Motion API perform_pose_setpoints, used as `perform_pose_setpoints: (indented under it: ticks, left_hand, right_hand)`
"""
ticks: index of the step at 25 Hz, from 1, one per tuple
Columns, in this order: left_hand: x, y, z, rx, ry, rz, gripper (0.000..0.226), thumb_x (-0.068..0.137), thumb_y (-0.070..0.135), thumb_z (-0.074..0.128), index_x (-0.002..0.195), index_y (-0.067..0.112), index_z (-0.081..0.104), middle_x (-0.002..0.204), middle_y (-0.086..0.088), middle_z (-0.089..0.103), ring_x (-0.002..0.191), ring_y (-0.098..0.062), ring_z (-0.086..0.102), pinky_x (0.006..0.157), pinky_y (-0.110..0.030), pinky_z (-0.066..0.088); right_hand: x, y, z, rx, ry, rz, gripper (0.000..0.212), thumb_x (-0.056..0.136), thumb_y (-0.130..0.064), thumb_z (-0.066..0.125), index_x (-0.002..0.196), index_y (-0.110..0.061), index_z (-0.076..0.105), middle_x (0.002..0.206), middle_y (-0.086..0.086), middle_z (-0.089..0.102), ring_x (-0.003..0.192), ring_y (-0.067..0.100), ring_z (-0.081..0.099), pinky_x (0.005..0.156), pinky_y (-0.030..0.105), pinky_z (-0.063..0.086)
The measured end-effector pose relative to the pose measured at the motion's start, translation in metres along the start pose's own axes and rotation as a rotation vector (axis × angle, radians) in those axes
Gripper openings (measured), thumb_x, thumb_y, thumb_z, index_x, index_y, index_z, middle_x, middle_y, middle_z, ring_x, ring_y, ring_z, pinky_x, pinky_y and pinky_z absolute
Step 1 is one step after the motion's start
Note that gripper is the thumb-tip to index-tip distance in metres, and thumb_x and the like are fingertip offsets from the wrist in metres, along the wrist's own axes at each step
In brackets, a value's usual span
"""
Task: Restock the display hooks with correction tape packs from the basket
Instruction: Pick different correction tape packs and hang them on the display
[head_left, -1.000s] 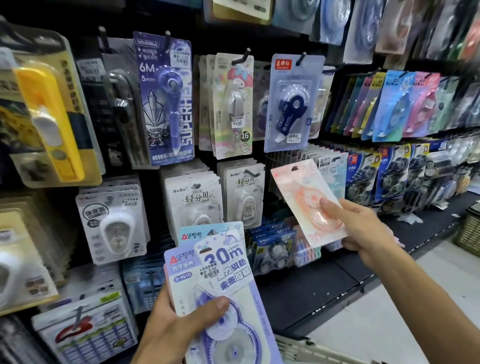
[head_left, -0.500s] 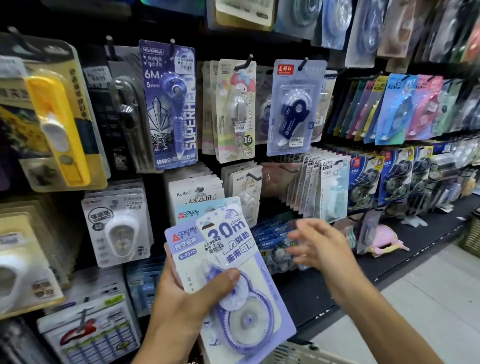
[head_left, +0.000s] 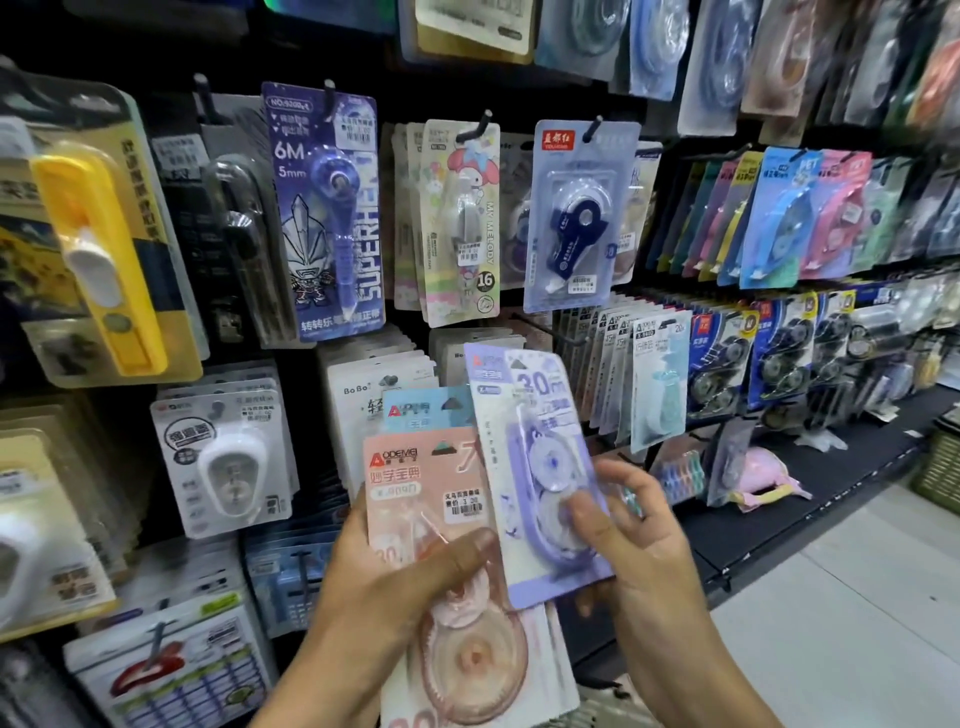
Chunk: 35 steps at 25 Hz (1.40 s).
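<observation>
Left hand (head_left: 395, 587) grips a pink pack (head_left: 431, 519) with others behind, thumb across its front; right hand (head_left: 639, 540) pinches the purple pack (head_left: 535, 467), tilted, beside it, before the display hooks (head_left: 485, 124).

My left hand (head_left: 384, 587) grips a pink pack (head_left: 441, 525); at 3 o'clock, my right hand (head_left: 639, 540) pinches a purple pack (head_left: 530, 457).

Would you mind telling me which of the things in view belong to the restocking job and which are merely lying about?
In the job:
- purple pack, pinched by the right hand
- pink pack, topmost in the stack gripped by the left hand
- blue pack behind it
- bare hook

Lying about:
- pink item on the shelf
- wicker basket
</observation>
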<state>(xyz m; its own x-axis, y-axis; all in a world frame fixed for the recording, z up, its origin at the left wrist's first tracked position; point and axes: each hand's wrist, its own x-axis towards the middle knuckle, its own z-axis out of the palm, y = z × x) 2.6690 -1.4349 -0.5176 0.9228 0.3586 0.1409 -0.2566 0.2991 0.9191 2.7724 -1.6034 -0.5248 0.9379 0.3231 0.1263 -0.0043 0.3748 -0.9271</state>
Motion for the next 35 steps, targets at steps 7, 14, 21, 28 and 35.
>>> perform_pose_setpoints:
  ticks: [7, 14, 21, 28, 35]
  left_hand:
    - [0.003, 0.004, -0.007, -0.025, 0.128, 0.012, 0.089, 0.042, 0.018, 0.094, 0.126, 0.013, 0.064, 0.11, -0.019, 0.078, 0.099, -0.042, 0.075, 0.091, -0.057, 0.058]
    - [0.001, 0.007, -0.008, -0.033, 0.149, 0.005, 0.085, 0.049, -0.002, 0.095, 0.126, 0.011, 0.063, 0.109, -0.02, 0.078, 0.096, -0.043, 0.076, 0.084, -0.057, 0.061]
    - [-0.002, 0.011, -0.008, -0.073, 0.115, 0.014, 0.072, 0.058, 0.006, 0.084, 0.128, 0.009, 0.064, 0.111, -0.021, 0.077, 0.096, -0.043, 0.076, 0.076, -0.049, 0.065]
    - [0.0, 0.01, -0.005, -0.072, 0.101, 0.002, 0.073, 0.06, 0.007, 0.084, 0.129, 0.011, 0.063, 0.112, -0.023, 0.076, 0.097, -0.045, 0.075, 0.073, -0.051, 0.064]
    - [0.004, 0.014, -0.005, -0.047, 0.144, 0.015, 0.083, 0.049, 0.003, 0.096, 0.126, 0.01, 0.065, 0.109, -0.019, 0.078, 0.094, -0.041, 0.077, 0.069, -0.046, 0.065]
  right_hand:
    - [0.073, -0.027, -0.037, -0.335, 0.181, -0.096, 0.025, 0.085, -0.028, 0.078, 0.109, -0.029, 0.072, 0.119, -0.006, 0.072, 0.091, 0.01, 0.069, 0.069, 0.032, 0.055]
    - [0.079, -0.021, -0.055, -0.311, 0.323, -0.13, 0.012, 0.083, -0.027, 0.081, 0.093, -0.031, 0.076, 0.109, -0.005, 0.074, 0.104, 0.011, 0.067, 0.083, 0.029, 0.048]
    - [0.083, -0.036, -0.05, -0.141, 0.426, -0.069, 0.013, 0.086, -0.016, 0.077, 0.099, -0.013, 0.077, 0.064, -0.006, 0.072, 0.039, 0.002, 0.052, 0.034, 0.014, 0.032]
    - [0.09, -0.047, -0.041, -0.265, 0.361, -0.058, 0.017, 0.086, -0.022, 0.078, 0.102, -0.016, 0.077, 0.092, 0.0, 0.077, 0.061, 0.004, 0.062, 0.047, 0.016, 0.037]
    - [0.088, -0.045, -0.046, -0.31, 0.308, -0.031, 0.022, 0.088, -0.018, 0.077, 0.109, -0.01, 0.075, 0.079, -0.002, 0.073, 0.033, -0.001, 0.047, 0.033, 0.013, 0.032]
